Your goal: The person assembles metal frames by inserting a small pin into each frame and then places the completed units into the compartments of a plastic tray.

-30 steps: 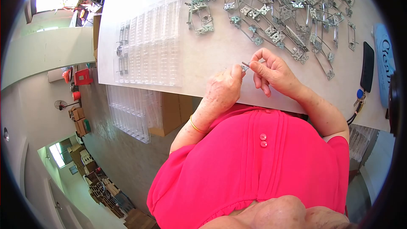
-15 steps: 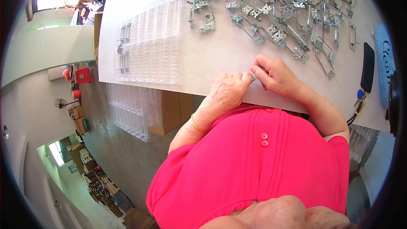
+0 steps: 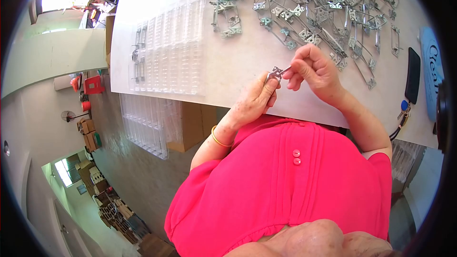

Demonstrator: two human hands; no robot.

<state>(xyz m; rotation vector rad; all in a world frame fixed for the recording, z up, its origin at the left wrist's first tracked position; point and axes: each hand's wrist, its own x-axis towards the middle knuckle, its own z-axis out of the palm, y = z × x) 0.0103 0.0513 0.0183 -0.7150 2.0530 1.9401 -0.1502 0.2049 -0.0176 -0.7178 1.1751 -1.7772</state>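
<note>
Over the table's near edge, my left hand [image 3: 257, 97] grips a small metal bracket [image 3: 275, 73] with cut-out ends, thumb pressed on top of it. My right hand [image 3: 315, 74] is just to the right, its thumb and forefinger pinched on a thin dark end that sticks out of the same bracket; the other fingers are curled. Beyond both hands lies a big heap of silvery metal brackets joined by thin rods [image 3: 328, 12]. To the left, a clear plastic tray [image 3: 173, 47] with rows of slots holds a few metal brackets [image 3: 138, 52] along its left side.
At the table's right lie a black phone [image 3: 412, 76], keys with a blue tag [image 3: 404, 106] and a light blue bag [image 3: 432, 74]. More clear trays [image 3: 147, 128] and a cardboard box [image 3: 197, 123] stand below the table's left edge.
The hands have turned and risen slightly away from my body, the right hand moving up and right. The bracket, mostly hidden before, now shows between them.
</note>
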